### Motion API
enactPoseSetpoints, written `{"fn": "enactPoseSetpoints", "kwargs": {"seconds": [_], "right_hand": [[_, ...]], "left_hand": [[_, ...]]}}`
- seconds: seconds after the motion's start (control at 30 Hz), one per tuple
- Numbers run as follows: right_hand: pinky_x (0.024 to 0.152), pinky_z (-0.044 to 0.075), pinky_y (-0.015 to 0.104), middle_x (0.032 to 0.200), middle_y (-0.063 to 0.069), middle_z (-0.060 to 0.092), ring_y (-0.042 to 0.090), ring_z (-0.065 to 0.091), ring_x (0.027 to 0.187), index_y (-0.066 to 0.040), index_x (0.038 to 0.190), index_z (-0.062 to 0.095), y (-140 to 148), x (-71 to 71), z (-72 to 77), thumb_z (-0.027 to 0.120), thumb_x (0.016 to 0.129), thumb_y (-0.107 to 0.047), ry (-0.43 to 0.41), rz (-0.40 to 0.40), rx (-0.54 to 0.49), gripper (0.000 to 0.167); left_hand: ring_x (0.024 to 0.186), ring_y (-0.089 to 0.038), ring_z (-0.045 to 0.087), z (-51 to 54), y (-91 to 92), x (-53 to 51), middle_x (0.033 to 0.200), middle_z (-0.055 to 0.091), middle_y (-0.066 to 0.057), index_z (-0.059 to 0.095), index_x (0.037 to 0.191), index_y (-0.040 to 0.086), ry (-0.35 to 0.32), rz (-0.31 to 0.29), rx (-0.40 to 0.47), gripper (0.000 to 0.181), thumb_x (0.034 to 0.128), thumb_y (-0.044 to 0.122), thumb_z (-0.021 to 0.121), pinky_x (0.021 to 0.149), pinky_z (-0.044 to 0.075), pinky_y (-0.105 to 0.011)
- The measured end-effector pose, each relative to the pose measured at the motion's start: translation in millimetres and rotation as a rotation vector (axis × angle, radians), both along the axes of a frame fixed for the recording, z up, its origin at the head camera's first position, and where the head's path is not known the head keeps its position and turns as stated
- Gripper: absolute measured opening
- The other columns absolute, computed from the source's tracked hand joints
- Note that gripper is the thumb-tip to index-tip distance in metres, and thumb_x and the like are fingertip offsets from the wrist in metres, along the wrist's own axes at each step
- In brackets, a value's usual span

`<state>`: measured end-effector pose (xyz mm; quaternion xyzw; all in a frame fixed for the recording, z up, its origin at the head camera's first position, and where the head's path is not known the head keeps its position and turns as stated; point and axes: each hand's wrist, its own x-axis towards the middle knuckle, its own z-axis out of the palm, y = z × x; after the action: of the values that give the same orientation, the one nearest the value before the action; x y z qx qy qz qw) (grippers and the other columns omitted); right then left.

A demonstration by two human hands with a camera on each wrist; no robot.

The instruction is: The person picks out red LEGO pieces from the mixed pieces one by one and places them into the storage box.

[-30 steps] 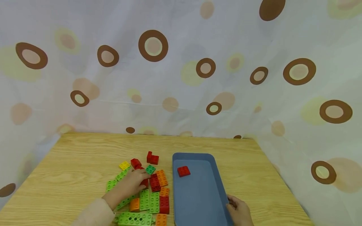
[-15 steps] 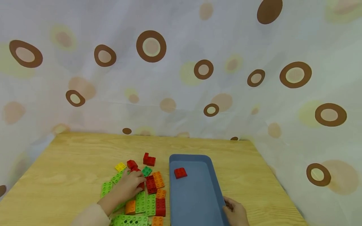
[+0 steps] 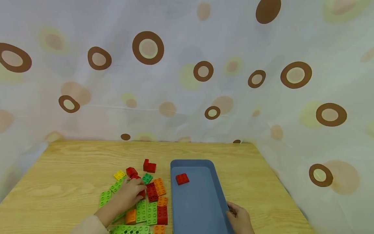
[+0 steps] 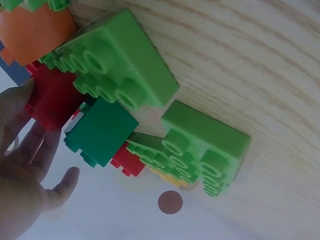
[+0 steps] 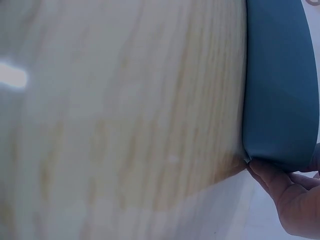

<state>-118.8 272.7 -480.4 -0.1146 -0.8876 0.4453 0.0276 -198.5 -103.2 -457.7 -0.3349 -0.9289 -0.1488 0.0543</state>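
Observation:
Among loose bricks on the table, my left hand pinches a red brick between thumb and fingers. Beside that brick in the left wrist view are a dark green brick and a light green one. My right hand grips the right wall of the blue-grey tray. One flat red brick lies inside the tray, towards its far left corner.
Close to the tray's left wall are orange bricks, light green bricks and a red one. Behind the left hand lie a yellow brick and red pieces. A patterned cloth hangs behind the table.
The head view has shifted, so the table and its contents appear farther left. Both hands keep nearly the same places relative to the bricks and tray.

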Motion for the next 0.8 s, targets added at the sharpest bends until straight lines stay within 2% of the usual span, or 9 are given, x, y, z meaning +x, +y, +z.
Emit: {"fn": "enactPoseSetpoints", "kwargs": {"seconds": [0.07,0.2,0.33,0.43,0.6,0.8], "right_hand": [[0.066,0.053,0.021,0.103,0.027,0.071,0.022,0.069,0.088,0.021,0.121,0.058,-1,-0.2,0.6,0.055,0.087,0.008,-0.009,-0.004,-0.006,0.037],[0.067,0.054,0.024,0.103,0.027,0.070,0.022,0.069,0.087,0.021,0.122,0.057,-2,0.1,2.6,0.054,0.088,0.008,-0.026,-0.006,-0.018,0.037],[0.067,0.055,0.025,0.103,0.028,0.070,0.023,0.069,0.088,0.022,0.122,0.056,-3,0.7,1.5,0.054,0.088,0.009,-0.016,-0.007,-0.031,0.036],[0.067,0.055,0.024,0.104,0.029,0.069,0.026,0.069,0.089,0.022,0.121,0.057,-1,1.8,0.6,0.054,0.088,0.010,-0.002,-0.002,-0.025,0.036],[0.068,0.055,0.025,0.104,0.030,0.069,0.027,0.069,0.090,0.022,0.122,0.056,-1,2.7,-0.3,0.055,0.088,0.009,-0.013,-0.007,-0.009,0.036],[0.070,0.056,0.027,0.108,0.031,0.068,0.031,0.069,0.095,0.022,0.122,0.057,-1,2.0,0.1,0.054,0.088,0.010,0.001,0.001,-0.028,0.036]], "left_hand": [[0.095,-0.029,0.064,1.5,-0.5,-0.7,0.100,0.068,-0.008,0.075,0.100,0.005,0.014,-0.012,-0.003,0.022,0.0790,0.010,0.081,0.089,0.047,-0.063],[0.091,-0.027,0.064,4.8,0.3,-4.9,0.098,0.067,-0.009,0.075,0.100,0.002,0.066,-0.063,0.021,0.023,0.0788,0.008,0.081,0.082,0.054,-0.047],[0.090,-0.027,0.063,15.3,4.8,-5.7,0.100,0.066,-0.012,0.074,0.102,-0.003,0.063,-0.101,0.071,0.023,0.0798,0.003,0.079,0.074,0.057,-0.033],[0.092,-0.027,0.062,26.3,14.8,-4.8,0.101,0.064,-0.012,0.072,0.103,-0.004,0.043,-0.114,0.086,0.022,0.0815,0.001,0.077,0.075,0.057,-0.031],[0.095,-0.027,0.060,41.5,38.6,-7.3,0.103,0.064,-0.013,0.072,0.104,-0.003,0.057,-0.147,0.070,0.021,0.0841,0.003,0.075,0.077,0.057,-0.029],[0.097,-0.026,0.061,48.5,73.2,-10.8,0.105,0.064,-0.013,0.072,0.107,-0.002,0.071,-0.203,0.089,0.022,0.0857,0.003,0.074,0.079,0.056,-0.028]]}}
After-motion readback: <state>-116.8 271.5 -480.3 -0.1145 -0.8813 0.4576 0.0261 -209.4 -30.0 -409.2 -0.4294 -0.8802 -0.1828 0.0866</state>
